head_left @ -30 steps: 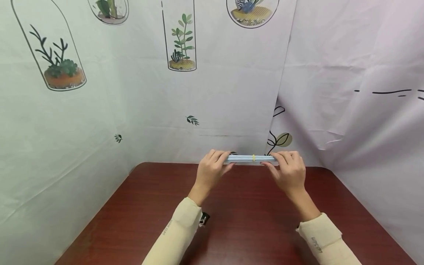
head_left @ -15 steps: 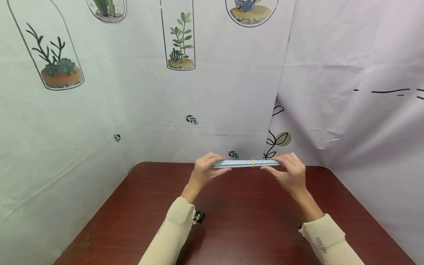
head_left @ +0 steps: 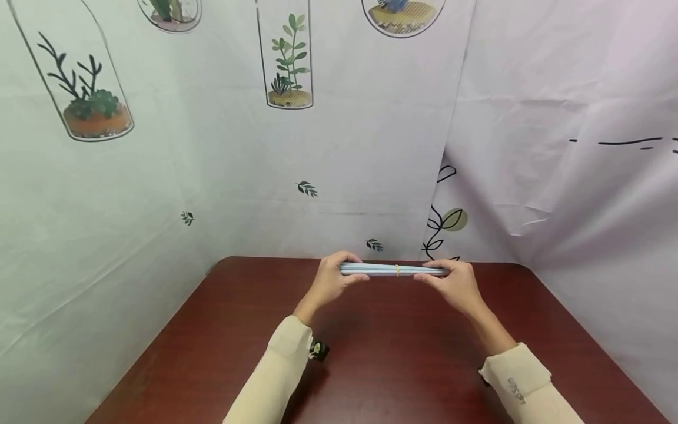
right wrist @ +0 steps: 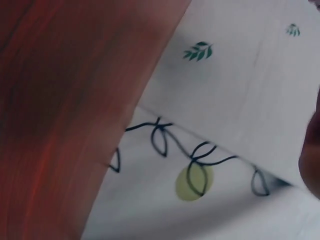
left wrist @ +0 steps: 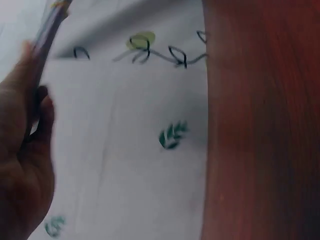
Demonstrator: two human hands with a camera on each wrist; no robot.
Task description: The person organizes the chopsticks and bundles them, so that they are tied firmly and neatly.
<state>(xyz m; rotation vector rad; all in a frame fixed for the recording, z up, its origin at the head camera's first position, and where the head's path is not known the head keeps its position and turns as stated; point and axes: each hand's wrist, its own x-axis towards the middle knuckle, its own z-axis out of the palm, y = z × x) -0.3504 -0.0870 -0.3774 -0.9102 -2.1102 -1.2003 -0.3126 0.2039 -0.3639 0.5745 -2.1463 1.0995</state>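
A long, thin, pale blue bundle [head_left: 376, 269] is held level above the far part of the table, with a narrow yellow band [head_left: 398, 270] around it right of its middle. It looks like layered strips; its exact kind cannot be told. My left hand [head_left: 329, 282] grips its left end, thumb below and fingers above. The other end is pinched by my right hand [head_left: 458, 287] in the same way. In the left wrist view, the left hand [left wrist: 22, 160] holds the dark, blurred bundle at the edge. Only a sliver of the right hand [right wrist: 311, 160] shows in the right wrist view.
The dark red wooden table [head_left: 392, 353] spreads below both arms. White hanging cloth [head_left: 371, 159] printed with plants encloses its back and sides. A small black object [head_left: 319, 350] sits at the left sleeve's cuff.
Both hands have come slightly lower with the bundle. The left hand has shifted left, so more of the bundle shows. Its tilt changed: the right end now sits slightly lower.
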